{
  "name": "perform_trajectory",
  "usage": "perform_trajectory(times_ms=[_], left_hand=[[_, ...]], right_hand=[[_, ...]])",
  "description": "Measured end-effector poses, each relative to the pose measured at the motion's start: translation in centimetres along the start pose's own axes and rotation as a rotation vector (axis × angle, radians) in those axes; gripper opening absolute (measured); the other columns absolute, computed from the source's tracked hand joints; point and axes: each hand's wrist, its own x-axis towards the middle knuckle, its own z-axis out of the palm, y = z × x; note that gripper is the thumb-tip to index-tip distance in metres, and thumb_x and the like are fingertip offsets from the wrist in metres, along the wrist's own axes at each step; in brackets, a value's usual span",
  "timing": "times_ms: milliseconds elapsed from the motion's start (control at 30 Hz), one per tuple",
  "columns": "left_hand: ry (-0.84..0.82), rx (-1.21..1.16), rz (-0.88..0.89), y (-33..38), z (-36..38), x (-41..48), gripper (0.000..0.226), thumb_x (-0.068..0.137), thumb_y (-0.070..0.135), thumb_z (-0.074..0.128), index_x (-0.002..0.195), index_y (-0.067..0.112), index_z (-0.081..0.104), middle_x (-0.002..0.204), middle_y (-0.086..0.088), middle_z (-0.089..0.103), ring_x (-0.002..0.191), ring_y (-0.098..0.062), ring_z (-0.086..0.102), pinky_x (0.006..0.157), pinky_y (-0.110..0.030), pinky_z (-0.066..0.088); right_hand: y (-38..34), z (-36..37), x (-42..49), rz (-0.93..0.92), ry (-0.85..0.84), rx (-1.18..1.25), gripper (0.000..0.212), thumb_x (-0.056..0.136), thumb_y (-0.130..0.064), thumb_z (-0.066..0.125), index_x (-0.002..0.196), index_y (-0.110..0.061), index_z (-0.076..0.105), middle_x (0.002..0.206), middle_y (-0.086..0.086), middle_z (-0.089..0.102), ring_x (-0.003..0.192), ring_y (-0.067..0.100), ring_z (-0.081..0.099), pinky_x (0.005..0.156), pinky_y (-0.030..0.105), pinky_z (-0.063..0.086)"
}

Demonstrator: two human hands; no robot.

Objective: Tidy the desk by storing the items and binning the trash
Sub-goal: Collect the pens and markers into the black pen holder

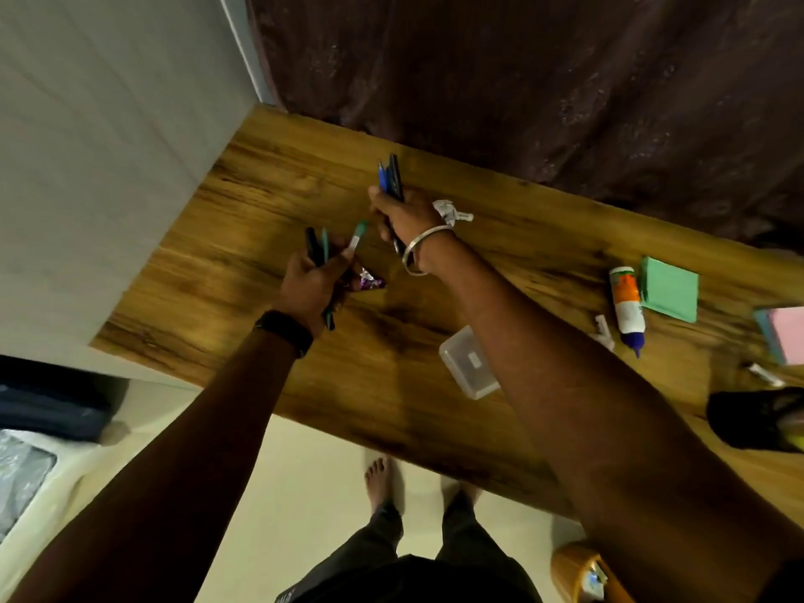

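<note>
Above the wooden desk (269,189), my left hand (311,285) grips a bunch of black and green pens (319,248), one with a green cap sticking up. My right hand (407,215) grips a bundle of blue and black pens (390,176). A purple foil wrapper (370,281) lies on the desk just right of my left hand. A crumpled white paper scrap (452,211) lies beside my right wrist.
A clear plastic box (467,361) sits under my right forearm. A glue bottle (626,309), green sticky notes (670,289), a pink pad (787,337) and a black holder (752,417) are at the right. A brown bin (574,572) stands on the floor.
</note>
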Motion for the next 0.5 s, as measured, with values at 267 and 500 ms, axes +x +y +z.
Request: perform_trajectory(times_ms=[267, 500], left_hand=[[-0.128, -0.044, -0.082, 1.8, 9.3, -0.7, 0.037, 0.098, 0.051, 0.059, 0.079, 0.02, 0.062, 0.059, 0.001, 0.05, 0.047, -0.014, 0.046, 0.043, -0.024, 0.033], [-0.149, 0.045, -0.145, 1.3, 19.4, -2.7, 0.034, 0.096, 0.043, 0.065, 0.076, 0.016, 0.073, 0.071, -0.008, 0.07, 0.057, -0.022, 0.061, 0.053, -0.032, 0.047]], right_hand=[[1.6, -7.5, -6.5, 0.041, -0.003, 0.438, 0.014, 0.1, -0.011, 0.056, 0.097, -0.01, 0.07, 0.069, 0.005, 0.067, 0.056, 0.018, 0.062, 0.049, 0.025, 0.05], [4.2, -16.6, -12.2, 0.035, 0.156, 0.551, 0.023, 0.097, 0.0, 0.053, 0.11, -0.01, 0.07, 0.077, 0.006, 0.069, 0.067, 0.022, 0.064, 0.066, 0.034, 0.055]])
